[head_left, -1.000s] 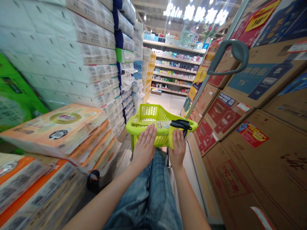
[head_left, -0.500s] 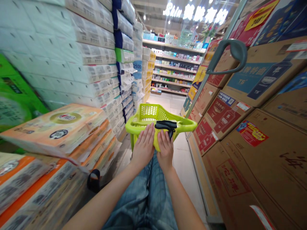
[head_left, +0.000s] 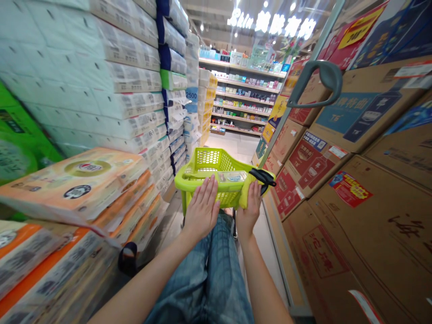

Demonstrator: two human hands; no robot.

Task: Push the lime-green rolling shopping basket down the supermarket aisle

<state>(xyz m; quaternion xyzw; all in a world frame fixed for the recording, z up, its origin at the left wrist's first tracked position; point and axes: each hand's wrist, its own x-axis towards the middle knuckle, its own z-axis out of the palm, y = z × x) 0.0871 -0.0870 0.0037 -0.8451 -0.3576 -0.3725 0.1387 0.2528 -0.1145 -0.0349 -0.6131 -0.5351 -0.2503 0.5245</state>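
Note:
A lime-green shopping cart [head_left: 191, 183] with a perforated basket stands in front of my legs. Fingers stretched together, my left hand [head_left: 203, 204] rests flat against its near rail, left of a printed label [head_left: 232, 176]. My right hand [head_left: 250, 208] presses a bright yellow cloth [head_left: 247, 191] to the right part of that rail, fingers over it. A black strap-like bundle [head_left: 263, 177] lies on top of the cloth; whether the two are joined I cannot tell. The right thumb is mostly hidden.
Stacked tissue packs [head_left: 135, 76] rise on the left, orange packs [head_left: 91, 173] nearer me. Cardboard cartons [head_left: 340, 216] line the right side behind a metal rail with a grey handle [head_left: 332, 83]. The tiled aisle [head_left: 236, 144] leads to shelves [head_left: 243, 94] of small goods.
My right hand has slid right along the rail with the yellow cloth and black bundle, uncovering the label. My left hand stays in nearly the same place.

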